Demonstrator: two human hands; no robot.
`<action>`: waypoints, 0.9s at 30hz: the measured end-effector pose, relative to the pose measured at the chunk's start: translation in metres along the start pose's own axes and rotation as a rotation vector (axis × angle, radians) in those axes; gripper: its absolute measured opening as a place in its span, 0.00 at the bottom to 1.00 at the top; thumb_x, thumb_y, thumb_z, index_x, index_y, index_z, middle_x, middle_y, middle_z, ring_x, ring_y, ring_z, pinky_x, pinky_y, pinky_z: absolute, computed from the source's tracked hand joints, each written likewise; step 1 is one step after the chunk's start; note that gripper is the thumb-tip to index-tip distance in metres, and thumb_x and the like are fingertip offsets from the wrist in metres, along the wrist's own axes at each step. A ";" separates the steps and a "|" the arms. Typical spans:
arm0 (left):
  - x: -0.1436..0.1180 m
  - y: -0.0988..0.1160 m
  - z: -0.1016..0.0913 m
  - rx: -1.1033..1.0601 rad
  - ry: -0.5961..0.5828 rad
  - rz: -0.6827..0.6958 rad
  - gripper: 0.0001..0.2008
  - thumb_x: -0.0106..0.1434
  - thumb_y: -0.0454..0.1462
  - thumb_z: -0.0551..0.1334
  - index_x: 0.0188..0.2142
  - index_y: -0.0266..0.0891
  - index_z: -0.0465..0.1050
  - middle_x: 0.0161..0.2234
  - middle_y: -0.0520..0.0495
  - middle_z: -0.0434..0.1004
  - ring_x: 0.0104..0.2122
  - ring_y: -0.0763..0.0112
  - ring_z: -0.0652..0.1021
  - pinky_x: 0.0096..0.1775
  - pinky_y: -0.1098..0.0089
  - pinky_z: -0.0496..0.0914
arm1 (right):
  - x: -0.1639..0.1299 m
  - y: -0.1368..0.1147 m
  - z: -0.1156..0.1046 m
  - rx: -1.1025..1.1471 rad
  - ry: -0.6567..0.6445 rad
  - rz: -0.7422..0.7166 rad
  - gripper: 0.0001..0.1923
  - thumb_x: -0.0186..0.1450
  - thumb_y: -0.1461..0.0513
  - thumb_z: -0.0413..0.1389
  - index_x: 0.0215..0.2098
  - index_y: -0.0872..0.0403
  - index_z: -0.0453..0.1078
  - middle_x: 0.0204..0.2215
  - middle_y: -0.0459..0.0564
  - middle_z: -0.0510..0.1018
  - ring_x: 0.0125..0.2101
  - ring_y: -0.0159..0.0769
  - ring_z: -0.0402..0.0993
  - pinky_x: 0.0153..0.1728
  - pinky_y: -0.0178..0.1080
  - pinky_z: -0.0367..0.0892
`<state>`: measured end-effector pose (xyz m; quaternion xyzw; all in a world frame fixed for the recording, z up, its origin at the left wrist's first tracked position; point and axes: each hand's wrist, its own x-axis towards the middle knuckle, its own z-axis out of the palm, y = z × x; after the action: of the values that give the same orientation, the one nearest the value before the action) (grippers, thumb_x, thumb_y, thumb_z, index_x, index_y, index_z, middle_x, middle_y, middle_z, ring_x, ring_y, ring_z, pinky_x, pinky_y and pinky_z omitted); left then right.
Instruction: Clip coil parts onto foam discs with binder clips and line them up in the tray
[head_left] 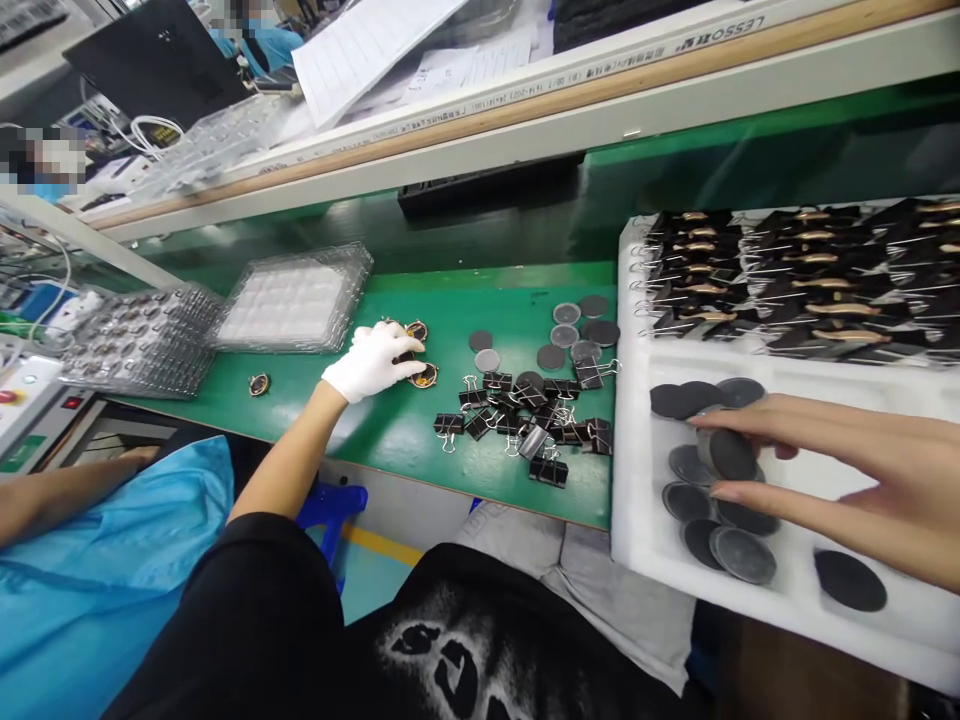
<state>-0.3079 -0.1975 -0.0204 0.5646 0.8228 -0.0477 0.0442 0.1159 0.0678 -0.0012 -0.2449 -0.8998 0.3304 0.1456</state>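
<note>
Your left hand [373, 360], in a white glove, is reaching out over the green bench [420, 440] and resting palm down on a small cluster of round gold-rimmed parts [424, 375]; the fingers are curled loosely over them, neither spread wide nor clamped, and I cannot tell whether any part is actually pinched underneath. Keeping the hand flat like that is probably gathering the parts where they lie. One more gold-rimmed part [259, 384] is lying alone on the bench, to the left of that hand and well apart from it. Your right hand [862, 470], bare, is stretching in from the right with fingers extended and slightly apart, the fingertips touching a dark grey disc [731, 453] that is tilting up off the other discs [739, 550] lying in the white foam tray [637, 500]. Between your two hands a loose heap of black binder clips [525, 420] is sitting on the bench, with more grey discs [570, 330] just beyond it. Farther out past your right hand, rows of clipped assemblies [787, 270] are filling the back of the tray. Beyond your left hand, clear plastic blister trays [296, 300] are stacked, and a co-worker's blue sleeve [105, 570] is showing at your near left.
</note>
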 end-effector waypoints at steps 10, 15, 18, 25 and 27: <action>0.011 0.007 0.001 0.058 -0.016 0.135 0.22 0.77 0.47 0.48 0.53 0.45 0.79 0.54 0.39 0.79 0.54 0.52 0.75 0.54 0.53 0.62 | 0.031 -0.015 0.027 0.602 -0.123 0.374 0.25 0.52 0.49 0.74 0.46 0.41 0.80 0.40 0.53 0.85 0.36 0.47 0.83 0.29 0.43 0.77; 0.015 0.008 0.007 0.031 -0.006 0.123 0.16 0.72 0.49 0.59 0.48 0.45 0.81 0.51 0.42 0.81 0.53 0.52 0.75 0.55 0.53 0.62 | 0.045 -0.023 0.035 0.653 -0.161 0.335 0.26 0.54 0.47 0.73 0.48 0.44 0.80 0.26 0.46 0.77 0.25 0.35 0.71 0.22 0.36 0.64; 0.020 0.014 0.011 0.072 0.049 0.106 0.15 0.74 0.44 0.56 0.41 0.42 0.80 0.49 0.41 0.81 0.51 0.52 0.76 0.54 0.52 0.63 | 0.049 -0.034 0.038 0.698 -0.169 0.289 0.23 0.61 0.45 0.69 0.50 0.45 0.80 0.32 0.48 0.79 0.28 0.33 0.73 0.30 0.38 0.71; 0.041 0.043 0.006 -0.375 0.391 -0.146 0.08 0.73 0.41 0.58 0.43 0.40 0.72 0.35 0.46 0.83 0.33 0.65 0.82 0.43 0.62 0.75 | 0.046 -0.048 0.049 0.863 -0.032 0.248 0.18 0.60 0.52 0.73 0.45 0.50 0.80 0.34 0.50 0.83 0.30 0.37 0.81 0.37 0.44 0.81; 0.052 0.065 -0.001 -0.620 0.430 -0.142 0.09 0.72 0.42 0.58 0.46 0.40 0.70 0.34 0.49 0.83 0.26 0.72 0.80 0.35 0.68 0.75 | 0.045 -0.048 0.054 0.830 0.082 0.176 0.13 0.61 0.56 0.72 0.42 0.49 0.80 0.34 0.50 0.85 0.32 0.40 0.84 0.41 0.47 0.83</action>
<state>-0.2654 -0.1262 -0.0278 0.4634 0.8256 0.3201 0.0360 0.0390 0.0319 -0.0045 -0.2544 -0.6595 0.6657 0.2389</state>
